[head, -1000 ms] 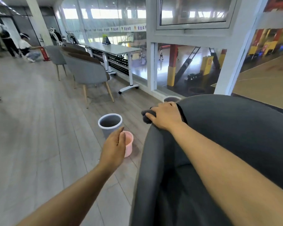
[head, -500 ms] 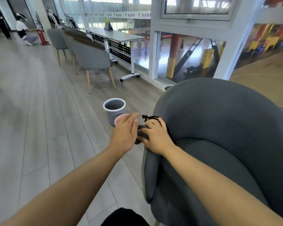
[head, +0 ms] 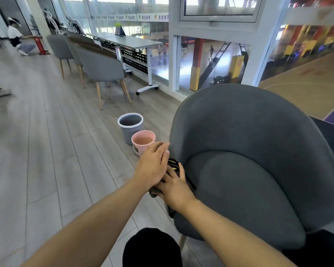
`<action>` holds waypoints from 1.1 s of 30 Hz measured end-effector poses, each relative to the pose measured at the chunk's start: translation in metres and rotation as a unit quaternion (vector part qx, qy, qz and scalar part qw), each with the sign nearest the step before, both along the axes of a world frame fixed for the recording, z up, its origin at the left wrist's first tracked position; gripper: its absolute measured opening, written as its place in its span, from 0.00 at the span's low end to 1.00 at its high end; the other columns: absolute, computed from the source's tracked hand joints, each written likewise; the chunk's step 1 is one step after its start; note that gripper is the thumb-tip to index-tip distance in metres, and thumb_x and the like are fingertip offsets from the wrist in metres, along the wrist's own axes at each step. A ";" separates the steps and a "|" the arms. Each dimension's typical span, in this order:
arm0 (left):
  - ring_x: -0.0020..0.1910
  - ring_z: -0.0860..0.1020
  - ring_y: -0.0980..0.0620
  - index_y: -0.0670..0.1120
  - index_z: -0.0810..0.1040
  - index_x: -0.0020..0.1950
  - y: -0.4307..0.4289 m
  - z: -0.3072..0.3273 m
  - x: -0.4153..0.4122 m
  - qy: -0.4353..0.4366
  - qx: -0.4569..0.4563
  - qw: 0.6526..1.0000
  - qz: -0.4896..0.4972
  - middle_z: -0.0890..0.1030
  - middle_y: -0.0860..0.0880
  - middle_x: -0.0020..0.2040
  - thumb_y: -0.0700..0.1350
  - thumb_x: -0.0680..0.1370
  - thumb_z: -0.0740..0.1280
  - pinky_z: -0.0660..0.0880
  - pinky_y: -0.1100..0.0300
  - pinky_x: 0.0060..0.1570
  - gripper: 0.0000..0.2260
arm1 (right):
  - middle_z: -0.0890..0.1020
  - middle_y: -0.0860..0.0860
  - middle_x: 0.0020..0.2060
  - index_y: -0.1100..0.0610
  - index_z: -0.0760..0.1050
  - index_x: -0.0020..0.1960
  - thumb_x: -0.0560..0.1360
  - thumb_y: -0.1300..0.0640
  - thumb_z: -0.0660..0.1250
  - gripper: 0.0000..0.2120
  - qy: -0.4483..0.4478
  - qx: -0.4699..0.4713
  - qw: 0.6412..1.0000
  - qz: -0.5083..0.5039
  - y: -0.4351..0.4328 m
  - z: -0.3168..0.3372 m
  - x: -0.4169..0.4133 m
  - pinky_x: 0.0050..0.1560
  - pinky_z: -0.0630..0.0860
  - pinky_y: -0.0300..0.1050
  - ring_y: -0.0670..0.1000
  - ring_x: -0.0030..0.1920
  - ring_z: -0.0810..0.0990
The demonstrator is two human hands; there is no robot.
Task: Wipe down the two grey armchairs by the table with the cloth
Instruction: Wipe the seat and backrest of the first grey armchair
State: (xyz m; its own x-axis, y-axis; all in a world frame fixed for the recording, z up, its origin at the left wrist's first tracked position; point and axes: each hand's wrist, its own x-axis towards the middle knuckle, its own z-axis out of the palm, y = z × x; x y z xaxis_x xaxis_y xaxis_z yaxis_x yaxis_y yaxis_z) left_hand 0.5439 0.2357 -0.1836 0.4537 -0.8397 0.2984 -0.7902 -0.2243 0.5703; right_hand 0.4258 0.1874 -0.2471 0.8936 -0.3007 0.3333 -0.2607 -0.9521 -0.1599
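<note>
A grey armchair (head: 249, 151) stands right in front of me, its seat facing me. My right hand (head: 175, 186) presses a dark cloth (head: 173, 164) against the low front end of the chair's left arm. Only a dark edge of the cloth shows beyond the fingers. My left hand (head: 152, 166) lies flat over the fingers of my right hand, fingers together and pointing at the chair's edge. Whether it also grips the cloth is hidden. Several more grey armchairs (head: 102, 66) stand further back by a long white table (head: 131, 42).
A grey bucket (head: 130, 127) and a smaller pink bucket (head: 143, 141) stand on the wood floor just left of the near chair. Glass windows run along the right. A person (head: 17, 38) crouches at the far left. Open floor lies to my left.
My right hand slid the cloth down the chair's left arm from the top rim to its front end. My left hand came in from the side and now rests on the right hand.
</note>
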 end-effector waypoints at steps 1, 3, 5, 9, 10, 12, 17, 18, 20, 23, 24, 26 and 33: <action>0.71 0.69 0.52 0.52 0.73 0.74 0.001 -0.002 0.000 -0.007 -0.001 1.000 -0.002 0.72 0.53 0.72 0.54 0.85 0.52 0.70 0.49 0.71 0.21 | 0.77 0.46 0.64 0.40 0.78 0.60 0.77 0.42 0.59 0.15 0.011 -0.011 1.000 0.003 -0.001 0.001 0.000 0.68 0.54 0.77 0.58 0.70 0.67; 0.71 0.69 0.51 0.50 0.73 0.74 0.000 -0.003 0.002 -0.017 -0.011 1.000 -0.007 0.73 0.52 0.72 0.51 0.85 0.55 0.69 0.49 0.71 0.18 | 0.76 0.47 0.65 0.41 0.77 0.62 0.77 0.42 0.61 0.15 0.020 -0.027 0.999 0.003 -0.007 0.006 0.004 0.69 0.53 0.76 0.57 0.71 0.66; 0.71 0.69 0.50 0.48 0.74 0.73 -0.006 -0.001 0.007 -0.020 -0.031 0.999 0.000 0.73 0.50 0.72 0.48 0.86 0.57 0.68 0.50 0.72 0.17 | 0.76 0.48 0.64 0.44 0.77 0.63 0.77 0.42 0.61 0.17 -0.004 -0.019 1.000 -0.007 -0.017 0.013 0.011 0.71 0.53 0.73 0.55 0.70 0.65; 0.72 0.69 0.50 0.46 0.74 0.73 -0.025 0.001 0.025 -0.031 -0.066 0.997 0.016 0.74 0.50 0.71 0.53 0.85 0.51 0.68 0.48 0.72 0.22 | 0.75 0.51 0.64 0.51 0.76 0.65 0.76 0.44 0.55 0.23 -0.047 -0.011 0.997 -0.056 -0.055 0.034 0.035 0.73 0.54 0.67 0.54 0.71 0.66; 0.72 0.68 0.51 0.46 0.73 0.73 -0.031 0.001 0.028 -0.043 -0.075 0.996 0.016 0.73 0.50 0.72 0.54 0.85 0.49 0.67 0.48 0.72 0.24 | 0.74 0.50 0.65 0.51 0.75 0.67 0.76 0.45 0.54 0.24 -0.047 -0.006 0.997 -0.063 -0.068 0.041 0.042 0.74 0.51 0.66 0.54 0.71 0.65; 0.76 0.64 0.52 0.47 0.69 0.76 -0.041 0.002 0.031 -0.051 -0.086 0.995 0.028 0.70 0.49 0.75 0.55 0.84 0.47 0.64 0.50 0.76 0.25 | 0.72 0.49 0.67 0.50 0.73 0.69 0.78 0.48 0.57 0.21 -0.048 0.006 0.997 -0.066 -0.095 0.053 0.057 0.76 0.45 0.62 0.52 0.73 0.63; 0.80 0.55 0.51 0.48 0.58 0.82 -0.079 0.006 0.028 -0.027 -0.082 0.994 0.071 0.58 0.48 0.82 0.57 0.82 0.49 0.57 0.50 0.79 0.28 | 0.69 0.48 0.67 0.45 0.72 0.68 0.79 0.49 0.60 0.17 -0.035 0.021 0.997 -0.073 -0.161 0.076 0.094 0.77 0.40 0.59 0.50 0.75 0.58; 0.81 0.54 0.50 0.47 0.56 0.82 -0.090 0.008 0.027 -0.030 -0.077 0.994 0.066 0.57 0.48 0.82 0.55 0.83 0.50 0.56 0.50 0.79 0.28 | 0.68 0.49 0.68 0.47 0.72 0.68 0.80 0.49 0.59 0.17 -0.025 0.023 0.996 -0.080 -0.173 0.081 0.101 0.77 0.40 0.59 0.50 0.75 0.57; 0.81 0.54 0.48 0.45 0.55 0.82 -0.115 0.014 0.027 -0.044 -0.066 0.996 0.048 0.56 0.45 0.82 0.52 0.85 0.52 0.55 0.51 0.80 0.26 | 0.66 0.49 0.70 0.48 0.71 0.69 0.81 0.48 0.56 0.18 -0.001 0.026 0.995 -0.100 -0.199 0.091 0.117 0.77 0.39 0.58 0.49 0.76 0.55; 0.81 0.55 0.42 0.42 0.55 0.82 -0.156 0.019 0.039 -0.033 -0.047 0.997 0.059 0.55 0.41 0.82 0.52 0.85 0.53 0.55 0.47 0.79 0.27 | 0.67 0.51 0.71 0.44 0.70 0.69 0.81 0.46 0.56 0.18 0.018 0.007 0.994 -0.111 -0.245 0.102 0.137 0.77 0.42 0.58 0.51 0.75 0.57; 0.80 0.57 0.40 0.42 0.56 0.81 -0.167 0.018 0.046 -0.018 -0.033 0.997 0.074 0.57 0.39 0.81 0.52 0.85 0.53 0.57 0.45 0.78 0.27 | 0.69 0.51 0.69 0.43 0.71 0.69 0.81 0.44 0.57 0.18 0.014 -0.009 0.994 -0.111 -0.260 0.105 0.141 0.76 0.45 0.57 0.52 0.73 0.60; 0.76 0.65 0.37 0.43 0.57 0.80 -0.182 0.014 0.059 0.008 0.021 0.996 0.090 0.62 0.39 0.79 0.54 0.84 0.55 0.64 0.44 0.73 0.27 | 0.74 0.51 0.63 0.41 0.72 0.68 0.79 0.39 0.58 0.19 -0.007 -0.028 0.992 -0.120 -0.288 0.112 0.146 0.73 0.51 0.55 0.54 0.69 0.66; 0.67 0.75 0.43 0.51 0.53 0.80 -0.191 -0.006 0.072 0.034 0.063 0.993 0.098 0.75 0.45 0.69 0.61 0.75 0.69 0.73 0.50 0.64 0.40 | 0.76 0.52 0.61 0.41 0.71 0.68 0.79 0.36 0.55 0.21 -0.052 -0.055 0.974 -0.215 -0.374 0.130 0.132 0.67 0.59 0.55 0.56 0.66 0.69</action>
